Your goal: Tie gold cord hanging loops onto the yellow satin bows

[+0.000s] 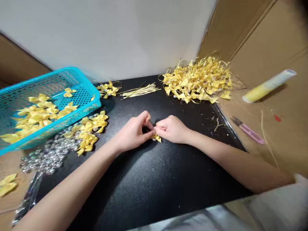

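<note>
**Bow assembly, hands at mat centre**

Black mat point(154, 186) on a cardboard bench, white wall behind. Both hands meet mid-mat. Left hand point(133, 132) and right hand point(172, 129) pinch closed on one small yellow bow point(157, 138), fingertips touching; only its lower edge shows beneath them. Can't tell whether a bead or tie is in the pinch too.

Around:
- Teal basket point(79, 72) on the left, tilted, loose bows inside.
- Small bow cluster point(91, 130) just beside the basket, clear beads point(49, 157) spilling next to it.
- Gold tie strips point(139, 91) at the mat's rear.
- Big pile of finished bows point(197, 78) at rear right.
- Pink tool point(247, 131) and yellow roll point(268, 86) off the mat, right.

My read for doing this well: keep the bow low over the mat, hold the centre knot firmly with one hand, let the other do the fine work. Wrists down for stability, so nothing small rolls away.
</note>
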`<state>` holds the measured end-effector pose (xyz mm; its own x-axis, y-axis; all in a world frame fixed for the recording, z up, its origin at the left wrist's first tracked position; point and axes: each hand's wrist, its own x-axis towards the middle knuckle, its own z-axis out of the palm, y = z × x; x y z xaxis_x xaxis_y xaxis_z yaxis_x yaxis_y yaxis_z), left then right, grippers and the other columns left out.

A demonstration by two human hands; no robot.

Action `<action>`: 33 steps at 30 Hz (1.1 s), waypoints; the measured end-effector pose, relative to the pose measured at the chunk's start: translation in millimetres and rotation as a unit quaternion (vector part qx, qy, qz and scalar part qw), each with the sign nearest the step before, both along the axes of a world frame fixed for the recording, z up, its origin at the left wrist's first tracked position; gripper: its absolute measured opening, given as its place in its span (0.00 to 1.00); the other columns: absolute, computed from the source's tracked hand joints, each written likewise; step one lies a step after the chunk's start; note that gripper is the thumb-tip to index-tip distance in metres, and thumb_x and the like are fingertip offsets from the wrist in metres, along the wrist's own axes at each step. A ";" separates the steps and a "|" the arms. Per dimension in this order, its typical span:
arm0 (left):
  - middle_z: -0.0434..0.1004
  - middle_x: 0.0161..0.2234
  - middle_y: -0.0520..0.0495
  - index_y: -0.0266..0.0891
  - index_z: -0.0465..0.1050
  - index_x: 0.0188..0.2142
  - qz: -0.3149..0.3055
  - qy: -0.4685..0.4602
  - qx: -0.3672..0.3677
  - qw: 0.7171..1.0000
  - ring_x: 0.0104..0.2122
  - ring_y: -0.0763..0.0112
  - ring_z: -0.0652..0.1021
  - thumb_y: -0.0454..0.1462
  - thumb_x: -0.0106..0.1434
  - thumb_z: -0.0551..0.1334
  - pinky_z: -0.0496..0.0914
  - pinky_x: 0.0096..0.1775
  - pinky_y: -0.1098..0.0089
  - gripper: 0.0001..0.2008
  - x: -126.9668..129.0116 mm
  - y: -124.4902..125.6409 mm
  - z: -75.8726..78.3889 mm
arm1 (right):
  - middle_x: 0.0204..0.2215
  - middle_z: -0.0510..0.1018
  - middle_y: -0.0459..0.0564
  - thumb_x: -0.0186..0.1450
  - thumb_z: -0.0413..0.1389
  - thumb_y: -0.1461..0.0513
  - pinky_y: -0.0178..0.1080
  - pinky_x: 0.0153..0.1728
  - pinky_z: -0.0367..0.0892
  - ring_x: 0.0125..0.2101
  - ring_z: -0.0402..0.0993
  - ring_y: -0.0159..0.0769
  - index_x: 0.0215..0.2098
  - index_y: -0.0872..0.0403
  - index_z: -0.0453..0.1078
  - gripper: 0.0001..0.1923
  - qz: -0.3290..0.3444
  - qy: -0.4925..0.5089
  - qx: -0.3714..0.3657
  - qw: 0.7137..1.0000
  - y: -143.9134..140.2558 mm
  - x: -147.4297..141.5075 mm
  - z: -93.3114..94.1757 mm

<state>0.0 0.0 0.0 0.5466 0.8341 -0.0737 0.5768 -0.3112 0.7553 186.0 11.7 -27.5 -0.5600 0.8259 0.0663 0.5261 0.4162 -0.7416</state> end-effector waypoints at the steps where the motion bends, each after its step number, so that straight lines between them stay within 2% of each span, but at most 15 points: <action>1: 0.79 0.29 0.54 0.44 0.48 0.31 0.008 0.001 0.006 1.000 0.28 0.72 0.73 0.34 0.59 0.60 0.64 0.35 0.69 0.16 0.6 -0.3 -2.1 | 0.12 0.52 0.38 0.58 0.51 0.61 0.35 0.22 0.43 0.17 0.46 0.24 0.13 0.54 0.49 0.19 -0.003 0.007 -0.002 1.000 0.0 0.4 -0.3; 14: 0.77 0.30 0.52 0.44 0.46 0.31 0.078 -0.096 -0.016 0.992 0.30 0.71 0.75 0.35 0.58 0.61 0.67 0.37 0.68 0.19 4.8 -6.4 -24.6 | 0.14 0.47 0.37 0.57 0.51 0.62 0.34 0.21 0.41 0.18 0.44 0.24 0.14 0.53 0.45 0.20 -0.034 0.096 -0.026 0.994 3.3 3.3 -8.5; 20: 0.75 0.28 0.53 0.44 0.46 0.30 0.090 -0.110 -0.031 0.989 0.30 0.71 0.75 0.35 0.58 0.61 0.68 0.36 0.69 0.19 6.2 -7.9 -27.8 | 0.14 0.46 0.37 0.57 0.51 0.62 0.34 0.21 0.41 0.18 0.43 0.23 0.14 0.52 0.44 0.20 -0.047 0.113 -0.034 0.992 4.8 3.3 -10.2; 33: 0.76 0.29 0.52 0.44 0.48 0.30 0.099 -0.082 -0.008 0.992 0.32 0.68 0.78 0.34 0.59 0.61 0.69 0.37 0.67 0.17 6.4 -9.5 -29.1 | 0.14 0.46 0.36 0.56 0.50 0.64 0.34 0.21 0.41 0.18 0.43 0.23 0.14 0.52 0.44 0.19 -0.053 0.153 -0.071 0.984 7.6 4.5 -9.6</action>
